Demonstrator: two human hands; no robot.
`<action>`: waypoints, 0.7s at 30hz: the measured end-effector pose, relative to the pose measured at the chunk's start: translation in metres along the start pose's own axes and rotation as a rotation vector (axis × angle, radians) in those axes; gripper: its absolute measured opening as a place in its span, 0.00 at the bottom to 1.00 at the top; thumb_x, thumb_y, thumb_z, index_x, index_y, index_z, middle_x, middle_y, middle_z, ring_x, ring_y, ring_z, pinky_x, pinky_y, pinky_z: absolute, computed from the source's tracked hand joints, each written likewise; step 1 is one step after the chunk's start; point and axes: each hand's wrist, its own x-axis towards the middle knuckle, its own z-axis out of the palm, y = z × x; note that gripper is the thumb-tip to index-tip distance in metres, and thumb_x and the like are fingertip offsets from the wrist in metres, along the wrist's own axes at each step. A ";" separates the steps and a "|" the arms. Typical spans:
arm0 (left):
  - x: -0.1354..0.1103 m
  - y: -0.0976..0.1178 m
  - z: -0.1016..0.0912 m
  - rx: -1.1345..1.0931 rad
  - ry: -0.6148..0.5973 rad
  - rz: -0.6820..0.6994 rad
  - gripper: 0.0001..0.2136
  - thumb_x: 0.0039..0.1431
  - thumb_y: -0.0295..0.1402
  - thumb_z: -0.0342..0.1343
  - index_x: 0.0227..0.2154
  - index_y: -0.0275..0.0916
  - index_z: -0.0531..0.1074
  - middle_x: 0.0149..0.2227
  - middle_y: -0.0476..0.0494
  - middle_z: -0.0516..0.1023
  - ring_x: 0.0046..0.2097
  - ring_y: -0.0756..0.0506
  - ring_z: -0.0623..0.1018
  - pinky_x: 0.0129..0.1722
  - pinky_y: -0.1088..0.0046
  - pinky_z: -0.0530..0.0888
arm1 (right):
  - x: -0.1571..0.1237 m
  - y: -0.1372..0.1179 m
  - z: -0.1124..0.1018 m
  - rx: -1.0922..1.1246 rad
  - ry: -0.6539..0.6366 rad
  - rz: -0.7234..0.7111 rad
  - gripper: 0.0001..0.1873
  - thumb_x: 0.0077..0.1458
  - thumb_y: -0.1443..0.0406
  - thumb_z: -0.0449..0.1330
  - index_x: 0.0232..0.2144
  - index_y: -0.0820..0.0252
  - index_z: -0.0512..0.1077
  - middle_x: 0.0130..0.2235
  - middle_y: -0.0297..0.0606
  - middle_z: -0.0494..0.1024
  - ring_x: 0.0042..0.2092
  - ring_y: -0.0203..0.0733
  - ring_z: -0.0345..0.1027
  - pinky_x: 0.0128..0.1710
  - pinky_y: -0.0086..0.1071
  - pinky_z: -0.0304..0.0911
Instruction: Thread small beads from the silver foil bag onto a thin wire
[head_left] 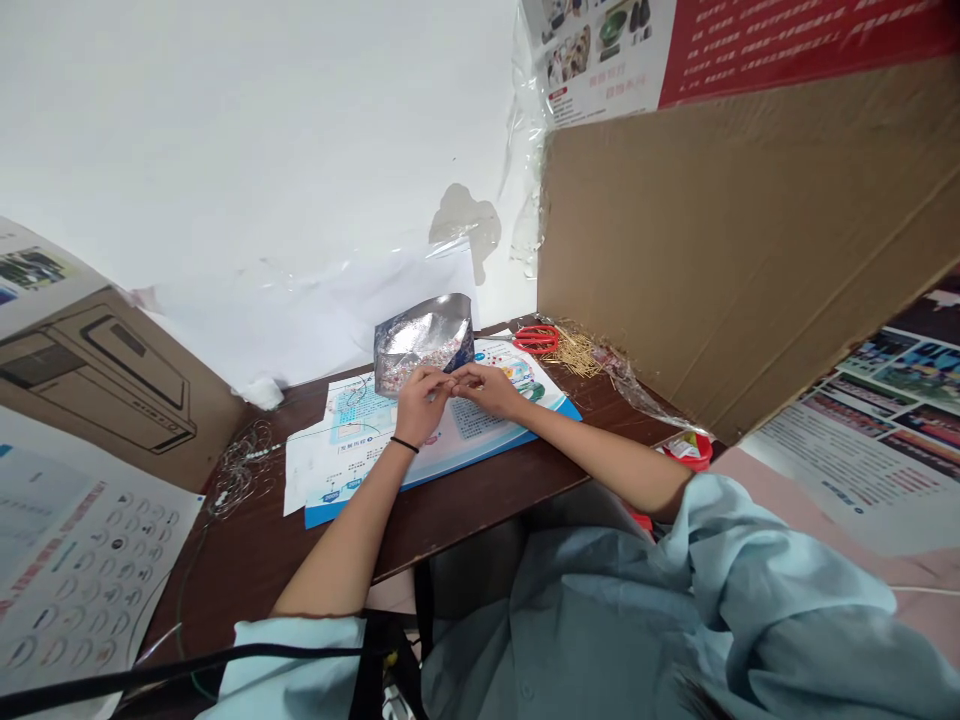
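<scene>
Soft, even light; bright glare inside the silver-lined pouch (429,328); edges stretched wide

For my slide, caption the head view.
Left hand and right hand meet beside an open pouch, red-handled scissors nearby.

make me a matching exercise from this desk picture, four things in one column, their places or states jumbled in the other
1. Red-handled scissors
2. Tangle of thin, clear thread
3. Open, silver-lined container
4. Bare left hand

A. Has a black, thin wristband below it
B. Beside thin, golden sticks
C. At the picture's left side of the dark brown table
D. Holds many tiny, pinkish pieces

Pairs: 1-B, 2-C, 3-D, 4-A
</scene>
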 end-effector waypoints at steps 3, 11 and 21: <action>0.000 -0.005 -0.001 0.070 -0.025 0.051 0.08 0.60 0.35 0.54 0.30 0.40 0.76 0.35 0.42 0.74 0.37 0.46 0.73 0.34 0.69 0.72 | -0.001 0.000 0.001 -0.037 0.018 -0.022 0.09 0.54 0.60 0.61 0.36 0.57 0.76 0.35 0.34 0.81 0.38 0.38 0.74 0.40 0.30 0.65; 0.002 -0.009 -0.011 0.296 -0.141 0.065 0.08 0.61 0.31 0.51 0.30 0.40 0.75 0.36 0.40 0.74 0.42 0.42 0.74 0.43 0.65 0.71 | -0.002 0.001 -0.002 -0.382 0.065 -0.018 0.07 0.56 0.66 0.59 0.32 0.54 0.78 0.31 0.32 0.81 0.34 0.38 0.72 0.39 0.30 0.61; 0.009 -0.011 -0.030 0.775 -0.283 -0.424 0.08 0.57 0.28 0.53 0.29 0.39 0.77 0.39 0.34 0.77 0.41 0.36 0.77 0.36 0.62 0.72 | 0.000 0.003 -0.005 -0.347 0.031 -0.023 0.08 0.57 0.64 0.59 0.33 0.56 0.79 0.30 0.32 0.80 0.32 0.36 0.70 0.38 0.29 0.60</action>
